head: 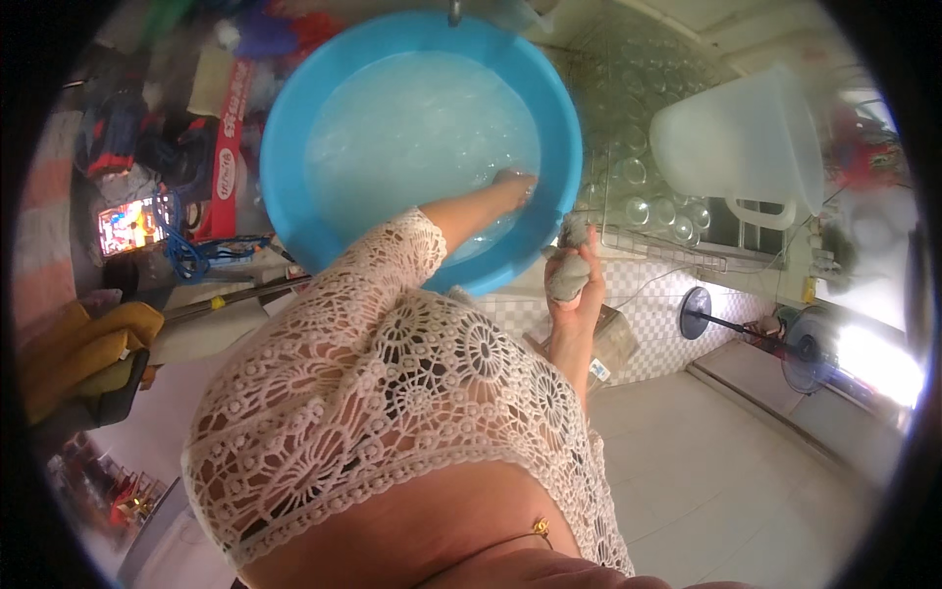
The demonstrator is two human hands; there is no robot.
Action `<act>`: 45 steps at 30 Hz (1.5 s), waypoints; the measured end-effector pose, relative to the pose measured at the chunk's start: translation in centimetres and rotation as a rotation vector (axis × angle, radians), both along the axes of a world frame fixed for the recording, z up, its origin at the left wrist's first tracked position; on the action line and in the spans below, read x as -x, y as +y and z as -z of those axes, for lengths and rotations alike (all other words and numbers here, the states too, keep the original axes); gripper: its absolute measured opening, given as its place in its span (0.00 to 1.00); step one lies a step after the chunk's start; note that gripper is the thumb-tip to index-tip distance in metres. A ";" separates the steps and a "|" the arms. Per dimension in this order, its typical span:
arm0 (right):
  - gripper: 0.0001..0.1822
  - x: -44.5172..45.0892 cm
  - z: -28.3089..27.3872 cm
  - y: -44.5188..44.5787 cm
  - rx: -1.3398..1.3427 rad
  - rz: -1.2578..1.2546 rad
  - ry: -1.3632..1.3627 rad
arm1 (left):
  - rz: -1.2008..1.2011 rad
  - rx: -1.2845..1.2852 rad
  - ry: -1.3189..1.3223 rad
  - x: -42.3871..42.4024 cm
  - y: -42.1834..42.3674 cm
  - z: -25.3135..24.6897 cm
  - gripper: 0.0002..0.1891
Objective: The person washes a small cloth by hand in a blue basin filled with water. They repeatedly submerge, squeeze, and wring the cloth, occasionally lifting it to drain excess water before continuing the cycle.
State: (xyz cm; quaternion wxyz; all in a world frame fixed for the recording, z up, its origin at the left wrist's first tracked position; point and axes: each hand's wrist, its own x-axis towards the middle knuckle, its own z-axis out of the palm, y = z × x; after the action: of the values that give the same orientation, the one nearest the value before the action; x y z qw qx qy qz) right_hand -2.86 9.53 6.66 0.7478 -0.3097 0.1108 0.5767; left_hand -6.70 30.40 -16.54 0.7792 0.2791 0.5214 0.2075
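In front of me stands a round blue plastic basin [294,213] of cloudy, bubbly water [419,125]. My left hand [513,190] reaches across into it, down at the right inner wall. Water hides part of its fingers, and whether they hold anything cannot be told. Just outside the basin's lower right rim, my right hand [589,283] is closed around a bunched wet grey cloth [570,276]. Part of that cloth sticks up above the fingers beside the rim.
A metal tap [455,11] hangs over the basin's far rim. To the right are a wire rack of upturned glasses [662,213] and a translucent plastic pitcher [736,140]. A lit screen [132,224] and a coiled blue cord [180,254] lie left. A standing fan [806,350] is farther right.
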 end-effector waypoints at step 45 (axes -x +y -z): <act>0.18 7.6 5.3 8.1 -0.120 -0.565 -1.108 | 0.085 -0.749 0.335 17.8 -8.9 -19.2 0.31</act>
State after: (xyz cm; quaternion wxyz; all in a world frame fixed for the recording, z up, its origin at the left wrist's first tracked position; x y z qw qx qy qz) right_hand -10.44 17.67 1.32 0.5290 -0.5376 -0.4121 0.5111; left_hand -24.50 21.48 2.66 0.5359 0.5947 0.5173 0.3025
